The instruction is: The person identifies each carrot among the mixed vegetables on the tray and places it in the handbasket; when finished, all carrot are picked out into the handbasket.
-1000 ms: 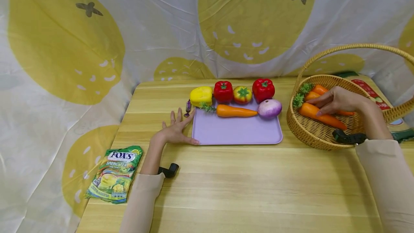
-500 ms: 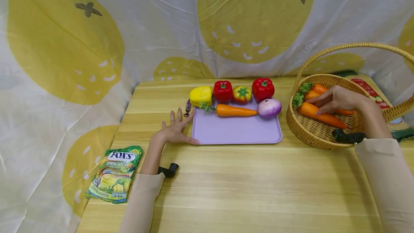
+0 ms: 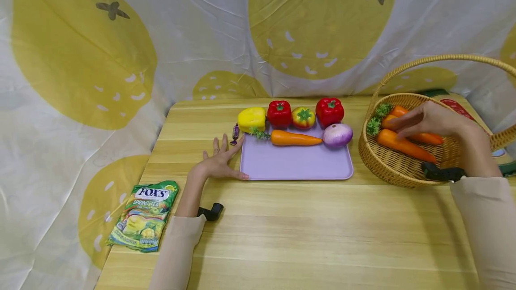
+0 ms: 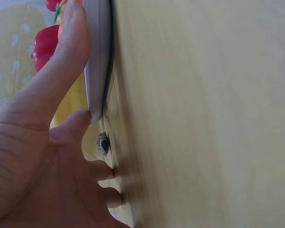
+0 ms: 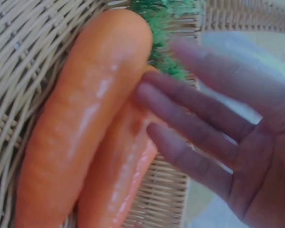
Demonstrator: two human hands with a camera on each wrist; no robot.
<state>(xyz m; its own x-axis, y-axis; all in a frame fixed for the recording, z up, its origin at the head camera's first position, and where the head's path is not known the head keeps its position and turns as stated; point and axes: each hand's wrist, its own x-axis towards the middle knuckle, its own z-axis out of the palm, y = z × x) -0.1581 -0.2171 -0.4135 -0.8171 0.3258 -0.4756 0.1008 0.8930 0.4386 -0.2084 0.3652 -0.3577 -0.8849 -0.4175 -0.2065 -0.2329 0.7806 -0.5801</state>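
Observation:
My left hand [image 3: 217,163] lies with spread fingers at the left edge of the lilac tray [image 3: 296,164]. Its thumb touches the tray's near left corner, and a purple-wrapped candy [image 3: 235,134] lies by the fingers. Over the wicker basket [image 3: 380,167] is my right hand [image 3: 437,122], its fingers loosely extended above several carrots. In the right wrist view those fingers are slightly blurred beside the nearest carrot [image 5: 85,118], not wrapped around it; fingertips overlap a second carrot [image 5: 126,161], and whether they touch cannot be told.
Along the tray's back are a yellow pepper [image 3: 251,120], two red peppers [image 3: 279,113], a tomato-like vegetable [image 3: 303,117], a carrot [image 3: 296,138] and a purple onion [image 3: 337,135]. A green candy bag [image 3: 145,216] lies left. The basket's tall handle [image 3: 439,58] arches over; another bag [image 3: 457,107] sits behind.
My right hand has loosened from the front carrot and drawn slightly to the right. That carrot has shifted a little to the right inside the basket. My left hand stays in place.

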